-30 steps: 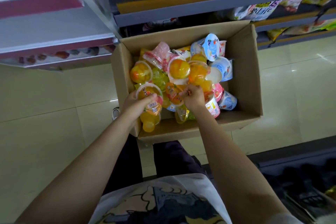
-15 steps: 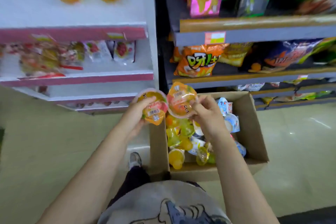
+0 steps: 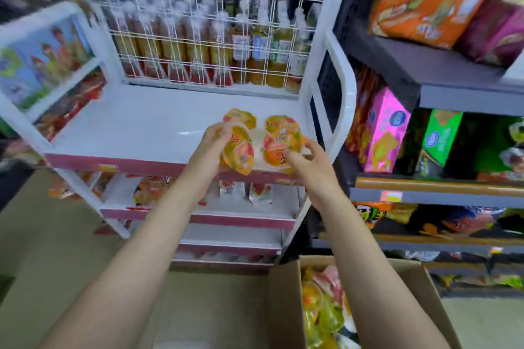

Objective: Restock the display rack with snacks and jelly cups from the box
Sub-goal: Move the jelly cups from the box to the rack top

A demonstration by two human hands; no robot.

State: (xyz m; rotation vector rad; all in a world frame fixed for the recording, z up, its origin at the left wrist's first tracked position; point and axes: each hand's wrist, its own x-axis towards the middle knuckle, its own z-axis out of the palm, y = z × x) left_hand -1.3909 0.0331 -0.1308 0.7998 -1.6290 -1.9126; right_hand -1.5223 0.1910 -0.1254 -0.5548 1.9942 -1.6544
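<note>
The left hand (image 3: 209, 147) is gripping one jelly cup (image 3: 239, 150) and the right hand (image 3: 304, 161) is clasping another jelly cup (image 3: 279, 150), both being lowered at the front edge of the white rack's top shelf (image 3: 127, 127), near its right corner, probably to line up before two cups (image 3: 241, 117) sitting there. The cardboard box (image 3: 286, 306) below is holding more jelly cups.
</note>
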